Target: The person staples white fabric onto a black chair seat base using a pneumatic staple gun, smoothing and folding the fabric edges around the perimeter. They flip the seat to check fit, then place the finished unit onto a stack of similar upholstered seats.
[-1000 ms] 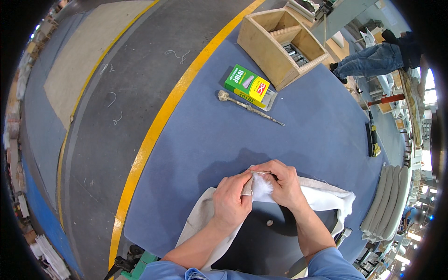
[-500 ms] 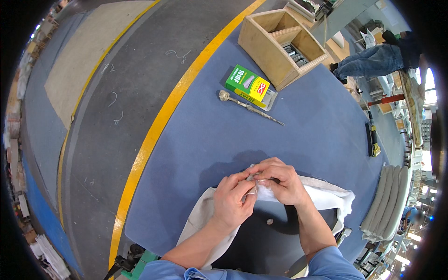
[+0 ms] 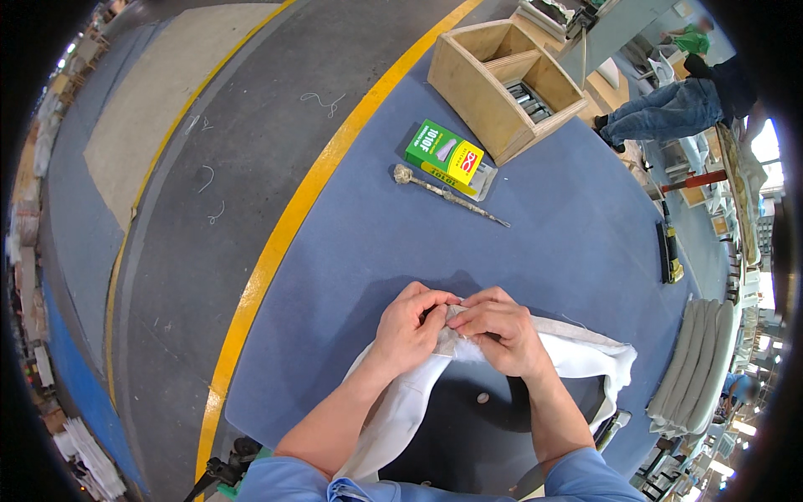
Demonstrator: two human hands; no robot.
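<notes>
A pale fabric cover with white padding [image 3: 569, 352] lies around the edge of a black panel [image 3: 468, 410] on the blue tabletop in front of me. At the cover's far edge, my left hand [image 3: 410, 329] pinches a fold of the fabric between thumb and fingers. Close beside it, my right hand [image 3: 500, 330] grips the same edge, fingers curled over it. White padding shows just below the fingertips. What lies right under the fingertips is hidden. On the panel is a small light round spot [image 3: 483, 398].
Beyond my hands lie a thin pointed rod with a wrapped knob [image 3: 452, 197] and a green-and-yellow staple box [image 3: 443, 156]. A wooden two-compartment box [image 3: 493, 84] holds metal staple strips. Stacked grey cushions [image 3: 690, 364] and a black-and-yellow tool [image 3: 669, 251] are at right. A person [image 3: 669, 109] stands farther off.
My left hand has shifted slightly left and up, its wrist turned. The cover's left part has flipped to show more white underside. My right hand stays nearly in place.
</notes>
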